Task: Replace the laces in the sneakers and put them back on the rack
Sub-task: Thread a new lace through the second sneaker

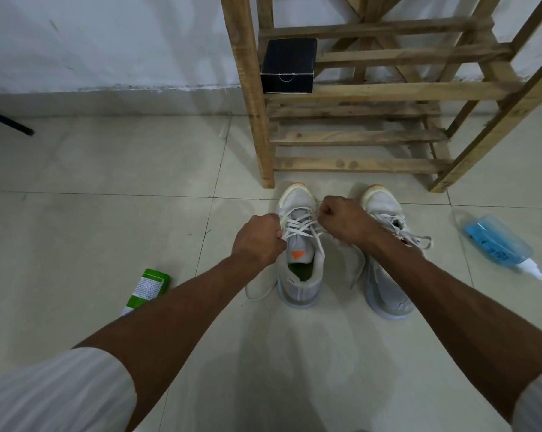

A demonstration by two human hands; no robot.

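Note:
Two pale grey sneakers stand side by side on the tiled floor, toes toward the wooden rack (357, 165). The left sneaker (299, 275) has a white lace (297, 227) crossed through its eyelets. My left hand (258, 240) grips the lace at the shoe's left side. My right hand (344, 218) is curled on the lace at the right side. A loose lace end loops on the floor left of the heel. The right sneaker (385, 207) is partly hidden under my right forearm, its lace lying loose over the tongue.
A black box (287, 65) sits on a rack shelf. A green bottle (145, 289) lies on the floor to the left. At the right lies a blue spray bottle (500, 244). A dark tripod leg (7, 121) touches the floor at far left by the wall.

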